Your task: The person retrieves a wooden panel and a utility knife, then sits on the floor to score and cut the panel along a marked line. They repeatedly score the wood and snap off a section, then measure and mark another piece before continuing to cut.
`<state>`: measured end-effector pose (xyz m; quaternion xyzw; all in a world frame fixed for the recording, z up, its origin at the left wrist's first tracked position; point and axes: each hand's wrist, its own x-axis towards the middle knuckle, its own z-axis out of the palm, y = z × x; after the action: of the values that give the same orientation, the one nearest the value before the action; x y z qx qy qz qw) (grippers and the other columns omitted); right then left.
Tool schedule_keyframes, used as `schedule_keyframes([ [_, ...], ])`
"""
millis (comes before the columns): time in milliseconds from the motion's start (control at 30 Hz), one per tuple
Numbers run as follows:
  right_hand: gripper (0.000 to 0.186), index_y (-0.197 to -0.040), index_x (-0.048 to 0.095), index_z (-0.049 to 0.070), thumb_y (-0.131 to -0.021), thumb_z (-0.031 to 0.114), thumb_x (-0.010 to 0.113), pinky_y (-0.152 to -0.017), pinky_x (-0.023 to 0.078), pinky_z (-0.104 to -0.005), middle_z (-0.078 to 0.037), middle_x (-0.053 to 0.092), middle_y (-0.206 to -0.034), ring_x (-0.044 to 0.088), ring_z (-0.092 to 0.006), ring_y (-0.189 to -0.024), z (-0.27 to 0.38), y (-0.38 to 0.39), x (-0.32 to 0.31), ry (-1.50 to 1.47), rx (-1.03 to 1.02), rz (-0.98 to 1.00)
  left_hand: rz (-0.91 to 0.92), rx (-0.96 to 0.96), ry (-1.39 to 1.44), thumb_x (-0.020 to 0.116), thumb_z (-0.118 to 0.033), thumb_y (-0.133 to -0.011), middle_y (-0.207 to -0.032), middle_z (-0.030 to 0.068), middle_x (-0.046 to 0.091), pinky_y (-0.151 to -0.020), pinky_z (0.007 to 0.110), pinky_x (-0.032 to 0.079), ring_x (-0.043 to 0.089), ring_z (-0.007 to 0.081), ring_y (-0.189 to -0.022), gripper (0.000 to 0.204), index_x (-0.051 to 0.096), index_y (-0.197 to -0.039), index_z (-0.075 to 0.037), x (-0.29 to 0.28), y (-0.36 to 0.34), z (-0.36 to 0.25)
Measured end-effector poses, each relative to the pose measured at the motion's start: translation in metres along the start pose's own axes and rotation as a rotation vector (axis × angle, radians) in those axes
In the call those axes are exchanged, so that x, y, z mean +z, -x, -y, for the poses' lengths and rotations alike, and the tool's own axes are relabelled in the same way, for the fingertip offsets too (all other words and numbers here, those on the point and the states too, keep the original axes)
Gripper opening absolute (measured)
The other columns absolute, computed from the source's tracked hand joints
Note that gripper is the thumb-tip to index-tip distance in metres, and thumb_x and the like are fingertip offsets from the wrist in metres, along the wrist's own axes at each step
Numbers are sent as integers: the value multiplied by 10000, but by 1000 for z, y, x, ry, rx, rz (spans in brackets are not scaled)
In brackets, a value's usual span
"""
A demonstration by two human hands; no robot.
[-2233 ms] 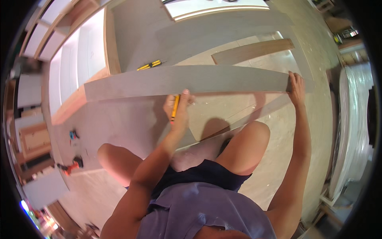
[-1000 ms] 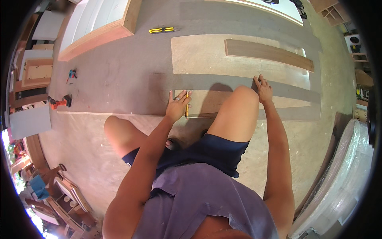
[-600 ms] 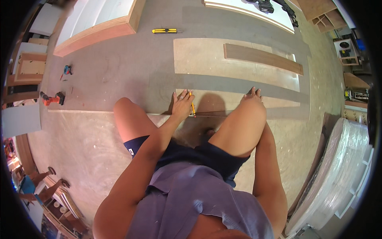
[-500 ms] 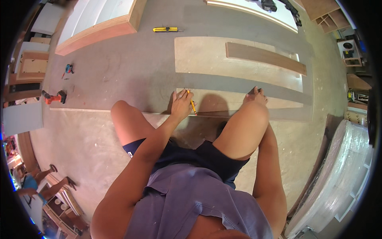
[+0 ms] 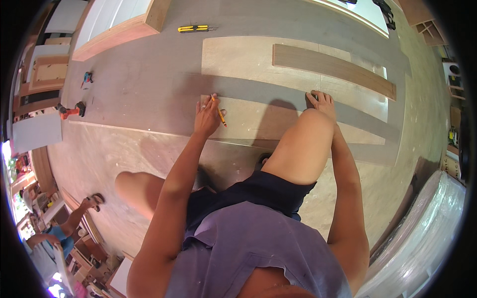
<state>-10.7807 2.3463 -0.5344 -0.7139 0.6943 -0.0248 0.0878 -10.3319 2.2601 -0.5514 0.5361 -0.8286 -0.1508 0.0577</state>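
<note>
My left hand point(image 5: 207, 117) is closed round a yellow pencil point(image 5: 218, 111), near the left end of a long pale wood strip point(image 5: 253, 119). The pencil slants, its reddish end toward me. At the strip's far edge rests my right hand point(image 5: 322, 103), beyond my raised knee, with its fingers partly spread. A dark patch lies by its thumb; whether this is shadow or a small thing I cannot tell. The strip lies flat on a grey sheet point(image 5: 144, 99). Farther off lies a wider pale panel point(image 5: 238, 59), with a narrow brown board point(image 5: 328, 67) on top of it.
A yellow utility knife point(image 5: 194, 29) lies at the back. White-faced, wood-edged cabinet parts point(image 5: 117, 39) stand back left. An orange-red drill point(image 5: 71, 110) and a teal tool point(image 5: 87, 79) lie left. Plastic-wrapped goods point(image 5: 417, 238) stand right; another person point(image 5: 64, 231) is lower left.
My left hand has moved left with the pencil, to the strip's left end. My left knee has swung outward and lower. The view has shifted; the other person has changed posture.
</note>
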Motion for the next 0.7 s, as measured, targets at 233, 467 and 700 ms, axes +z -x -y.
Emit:
schedule_keyframes([
  [233,618,-1345,619,185,-770,301,812,-1111,349,-503,-74,543,-1343,483,-322,-1248,-37,-40,-8,-10,-141,135,12,-113,-120,691,-365,-916,-1496,96,511,-1133,597,327,443,319,-1412,489,507,-1292,-112,4,-9,-34],
  [467,1065,-1522,402,195,-617,400,925,-1142,337,-525,-160,403,-1515,402,-401,-1384,-36,-118,-49,22,15,-175,65,-134,-18,826,-313,-796,-1450,153,524,-1020,477,462,502,360,-1335,636,509,-1294,-76,2,-14,-27],
  [700,1233,-1532,311,180,-512,357,980,-1133,390,-565,-167,390,-1511,411,-430,-1376,-77,-178,-51,99,45,345,109,-221,-14,846,-270,-732,-1299,107,563,-975,475,467,530,315,-1291,593,514,-1196,-111,1,-24,-39],
])
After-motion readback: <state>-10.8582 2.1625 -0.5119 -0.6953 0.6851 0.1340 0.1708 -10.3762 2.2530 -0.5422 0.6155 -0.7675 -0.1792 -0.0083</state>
